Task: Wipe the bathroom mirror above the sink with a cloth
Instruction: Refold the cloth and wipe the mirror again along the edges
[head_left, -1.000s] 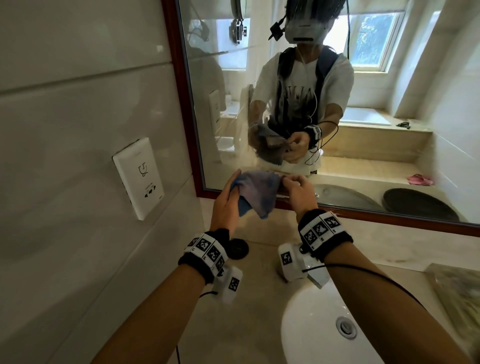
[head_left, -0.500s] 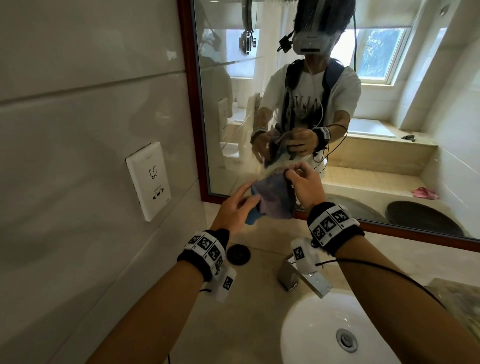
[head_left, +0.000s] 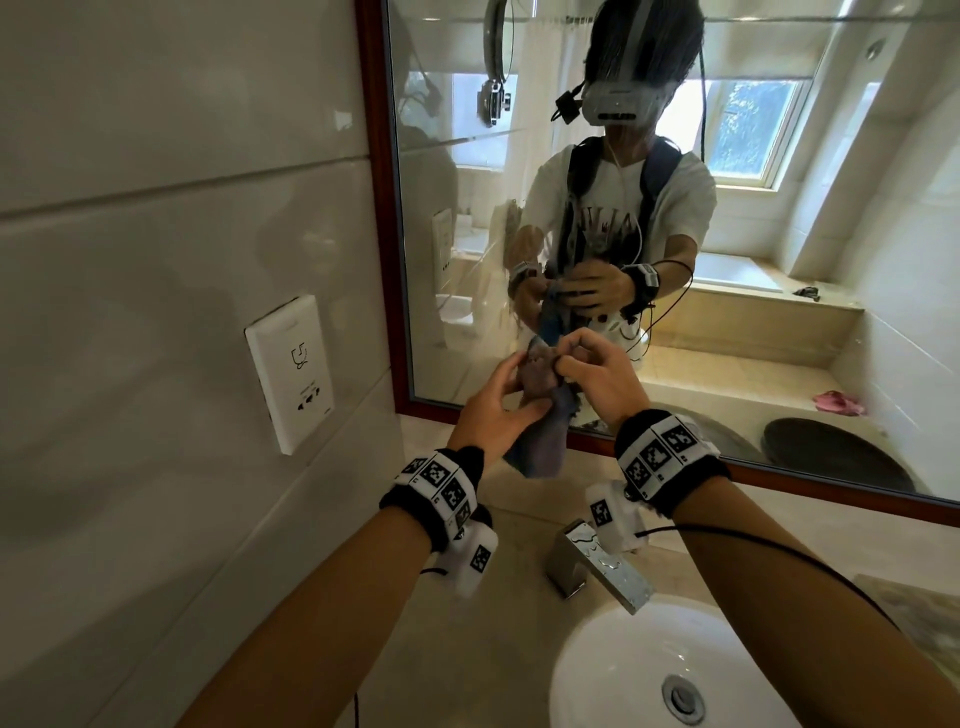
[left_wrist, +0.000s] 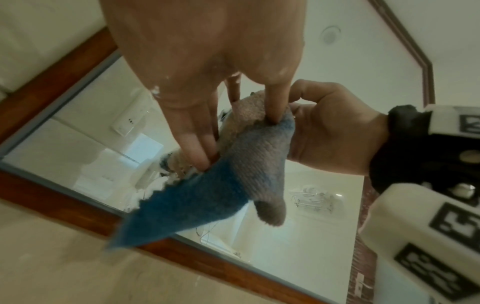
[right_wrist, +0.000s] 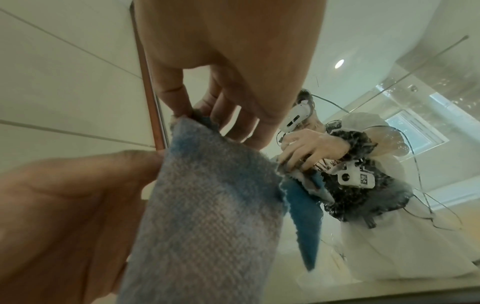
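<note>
A: Cloth first. One blue-and-grey woven cloth (head_left: 540, 415), rough terry texture, bunched up between both hands in front of the lower left part of the wood-framed rectangular mirror (head_left: 779, 260).

B: Which hand has what?

A: Right hand (head_left: 597, 379) has fingers curled, pinching the cloth's top edge; its fingertips (right_wrist: 182, 107) dig into the fold. Left hand (head_left: 498, 410) sits lower and to the left, thumb and fingers closed on the cloth's side, the rest hanging down past its palm.

B: Touching the glass?

A: Hard to say. The head view puts the cloth just in front of the glass, near the bottom frame rail, but contact isn't resolvable.

B: Shape of the cloth?

A: Crumpled at the top, tapering to one loose pointed corner (left_wrist: 135, 232), deeper blue, with a frayed, zigzag edge. The greyer face is toward the right wrist camera (right_wrist: 207, 205).

B: Counts?

A: One cloth, one mirror, two hands, each wrist wearing a black band with white square-patterned tags. One round white ceramic sink (head_left: 623, 670) below, one metal drain in it, one angular chrome faucet (head_left: 597, 566) with water droplets on it. One white rectangular wall socket plate (head_left: 291, 374) on the glossy beige tiled wall to the left.

B: Counter?

A: Beige stone counter (head_left: 467, 649), smooth, around the sink.
</note>
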